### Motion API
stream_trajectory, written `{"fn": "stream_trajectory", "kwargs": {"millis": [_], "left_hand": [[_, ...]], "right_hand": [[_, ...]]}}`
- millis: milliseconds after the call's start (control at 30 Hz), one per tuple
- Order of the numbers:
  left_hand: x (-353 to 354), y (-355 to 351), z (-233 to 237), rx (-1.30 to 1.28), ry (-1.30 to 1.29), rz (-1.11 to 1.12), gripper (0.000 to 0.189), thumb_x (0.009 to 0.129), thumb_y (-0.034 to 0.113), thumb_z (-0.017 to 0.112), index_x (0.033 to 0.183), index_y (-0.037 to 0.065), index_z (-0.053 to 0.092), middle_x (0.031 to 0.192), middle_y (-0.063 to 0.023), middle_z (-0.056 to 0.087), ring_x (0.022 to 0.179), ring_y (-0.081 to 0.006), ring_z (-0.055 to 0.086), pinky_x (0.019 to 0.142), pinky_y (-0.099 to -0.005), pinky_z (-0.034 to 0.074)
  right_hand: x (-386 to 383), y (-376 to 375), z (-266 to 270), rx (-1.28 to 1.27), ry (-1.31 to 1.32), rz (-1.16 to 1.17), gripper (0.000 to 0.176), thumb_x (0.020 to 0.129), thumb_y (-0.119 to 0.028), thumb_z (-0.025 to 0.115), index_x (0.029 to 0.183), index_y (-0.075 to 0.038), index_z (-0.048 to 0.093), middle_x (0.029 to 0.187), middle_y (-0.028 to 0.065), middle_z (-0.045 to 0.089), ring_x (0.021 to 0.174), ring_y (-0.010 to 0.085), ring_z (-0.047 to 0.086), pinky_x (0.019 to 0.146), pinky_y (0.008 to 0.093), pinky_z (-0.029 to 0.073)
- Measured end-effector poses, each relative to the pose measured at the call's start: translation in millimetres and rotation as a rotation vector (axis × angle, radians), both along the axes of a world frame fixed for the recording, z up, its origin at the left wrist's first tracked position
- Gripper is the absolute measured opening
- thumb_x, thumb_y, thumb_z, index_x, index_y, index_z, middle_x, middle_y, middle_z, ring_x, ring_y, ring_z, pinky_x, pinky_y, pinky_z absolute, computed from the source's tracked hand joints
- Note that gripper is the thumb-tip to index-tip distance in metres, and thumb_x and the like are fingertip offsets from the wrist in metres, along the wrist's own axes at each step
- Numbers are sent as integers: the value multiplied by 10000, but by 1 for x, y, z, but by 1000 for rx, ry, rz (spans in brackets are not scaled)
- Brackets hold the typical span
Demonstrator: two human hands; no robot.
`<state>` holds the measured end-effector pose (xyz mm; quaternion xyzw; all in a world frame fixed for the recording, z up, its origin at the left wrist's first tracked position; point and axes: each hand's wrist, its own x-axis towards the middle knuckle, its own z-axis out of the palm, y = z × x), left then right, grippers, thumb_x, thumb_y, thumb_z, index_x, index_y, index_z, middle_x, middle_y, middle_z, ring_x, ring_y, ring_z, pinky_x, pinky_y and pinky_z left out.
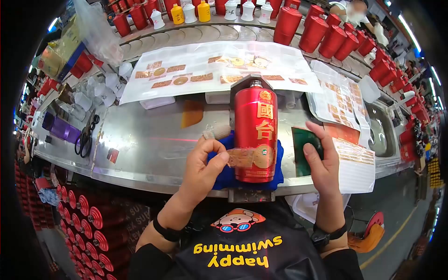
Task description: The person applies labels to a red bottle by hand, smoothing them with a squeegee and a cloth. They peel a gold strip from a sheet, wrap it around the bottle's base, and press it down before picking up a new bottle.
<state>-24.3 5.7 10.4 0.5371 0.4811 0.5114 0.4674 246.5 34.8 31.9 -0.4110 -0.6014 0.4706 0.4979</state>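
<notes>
A glossy red bottle (256, 126) with gold characters and a metal neck lies in front of me, its lower end over a blue cloth (279, 173). My left hand (204, 161) is closed, with thumb and index finger pinching a clear decal film (239, 157) with gold print. The film reaches across the bottle's lower left side, beside a round gold emblem. A pale wrap covers one of my left fingers. My right hand (324, 163) is open right of the bottle, thumb and fingers apart. Beside and partly behind it is a dark green flat piece (301, 156).
Printed decal sheets (186, 70) lie behind the bottle, with more sheets (338, 98) at right. Black scissors (87, 135) and a purple container (60, 128) are at left. Red bottles (287, 25) line the curved conveyor. A sink (381, 130) is at far right.
</notes>
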Motion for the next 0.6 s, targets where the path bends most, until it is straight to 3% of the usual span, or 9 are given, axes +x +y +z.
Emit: {"fn": "stream_trajectory", "kwargs": {"millis": [67,167,200,300,333,533,600], "left_hand": [[-3,1,-4,3,-30,11,146,894,137,599,833,10,561,900,-49,507,867,-133,468,808,-269,391],[-6,3,-10,-15,-40,38,128,891,121,596,836,10,562,885,-38,503,836,-117,463,766,-260,395],[-6,3,-12,-23,-25,45,122,889,116,596,837,10,562,877,-36,503,827,-114,463,754,-258,396],[-5,7,-20,-33,-29,61,111,884,106,597,841,9,563,846,-30,502,796,-106,465,723,-258,399],[-5,8,-23,-36,-39,66,109,882,103,597,842,8,562,834,-28,502,786,-104,466,714,-259,400],[-10,7,-23,-84,-78,20,102,889,107,596,853,17,566,809,-9,508,782,-75,463,705,-237,395],[-13,4,-20,-104,-165,-27,98,898,110,593,874,19,565,824,0,511,789,-65,460,705,-229,391]], "right_hand": [[-4,3,-2,144,-123,55,381,981,37,462,1356,3,521,1388,160,529,1088,160,594,840,291,548],[-13,4,4,176,-319,50,392,969,65,458,1355,21,514,1404,181,515,1151,172,583,820,269,546],[-17,3,7,100,-339,43,390,995,-25,493,1381,33,483,1383,213,525,1182,234,585,885,306,525],[-25,4,-3,77,-437,45,457,1017,-168,529,1406,54,442,1361,242,534,1196,299,580,979,351,470],[-27,5,-6,74,-411,78,562,1022,-297,529,1426,72,400,1345,259,541,1224,335,559,1046,375,407],[-30,9,-5,6,-424,149,574,1040,-302,486,1456,71,353,1343,257,544,1272,307,528,1050,354,397],[-26,13,-9,-21,-394,196,618,1047,-347,465,1496,44,301,1318,141,551,1098,164,545,900,283,456]]}}
